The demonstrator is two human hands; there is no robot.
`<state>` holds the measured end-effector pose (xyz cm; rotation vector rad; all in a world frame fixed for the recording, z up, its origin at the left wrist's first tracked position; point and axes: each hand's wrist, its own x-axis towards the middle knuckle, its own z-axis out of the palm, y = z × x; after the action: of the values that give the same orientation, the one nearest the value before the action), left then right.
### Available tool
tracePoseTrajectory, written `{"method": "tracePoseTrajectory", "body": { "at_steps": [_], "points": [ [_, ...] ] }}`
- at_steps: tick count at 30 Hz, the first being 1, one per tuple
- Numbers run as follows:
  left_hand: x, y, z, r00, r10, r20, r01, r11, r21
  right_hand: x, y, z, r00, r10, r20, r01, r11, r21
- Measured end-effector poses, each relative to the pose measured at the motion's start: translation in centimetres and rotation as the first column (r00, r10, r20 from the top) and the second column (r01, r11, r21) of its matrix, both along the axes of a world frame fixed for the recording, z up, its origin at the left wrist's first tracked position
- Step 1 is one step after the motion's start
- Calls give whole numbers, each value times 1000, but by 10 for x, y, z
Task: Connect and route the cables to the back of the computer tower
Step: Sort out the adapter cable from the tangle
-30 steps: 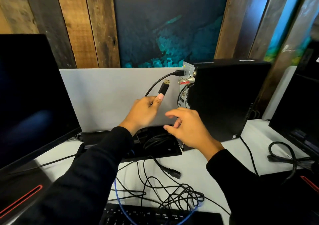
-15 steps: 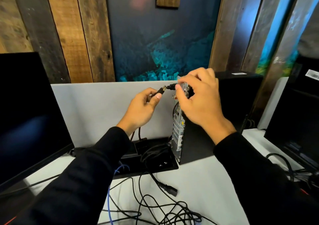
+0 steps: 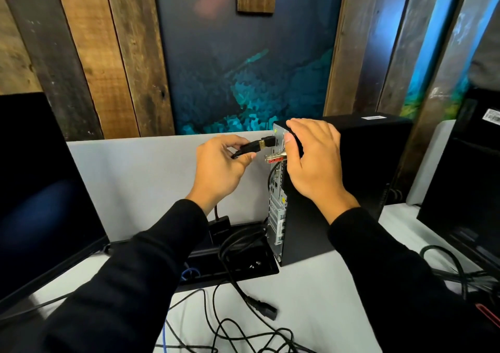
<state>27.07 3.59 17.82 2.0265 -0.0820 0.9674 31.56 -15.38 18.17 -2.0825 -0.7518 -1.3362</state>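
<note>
Down near the person, a messy pile of loose black cables (image 3: 243,333) lies on the white desk (image 3: 324,293), with a thick power plug (image 3: 266,309) at its edge and a blue cable (image 3: 189,273) looping by. Just behind it sits a black tray (image 3: 251,267) sunk in the desk, and more black cords curl inside it.

Farther back, the left hand (image 3: 219,171) pinches a black plug with a gold tip (image 3: 253,147) between thumb and fingers. The gold tip points at the top of the metal back of the computer tower (image 3: 351,179), just beside another plug that looks to be in already. The right hand (image 3: 311,158) curls over the tower's top back corner and holds it steady.

The plug looks light and hard, and its cord is soft and bendy. The best place to hold is probably the hard plug body, not the cord. The gold tip could bend if pushed in crooked.
</note>
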Motion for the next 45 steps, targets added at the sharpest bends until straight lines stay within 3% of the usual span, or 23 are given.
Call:
{"method": "tracePoseTrajectory", "body": {
  "at_steps": [3,11,36,45],
  "points": [
    [1,-4,6,994,95,60,-97,994,47,2,1,-2,1000,3,17,-4,1000,18],
    [9,-23,13,990,97,98,-124,936,329,3,3,-5,999,13,52,-16,998,55],
    [21,-19,10,985,39,168,-89,950,300,4,14,-7,997,18,73,-29,988,150],
    [30,-19,11,970,21,243,-118,913,390,5,20,-7,996,20,83,-35,981,190]
  ]
}}
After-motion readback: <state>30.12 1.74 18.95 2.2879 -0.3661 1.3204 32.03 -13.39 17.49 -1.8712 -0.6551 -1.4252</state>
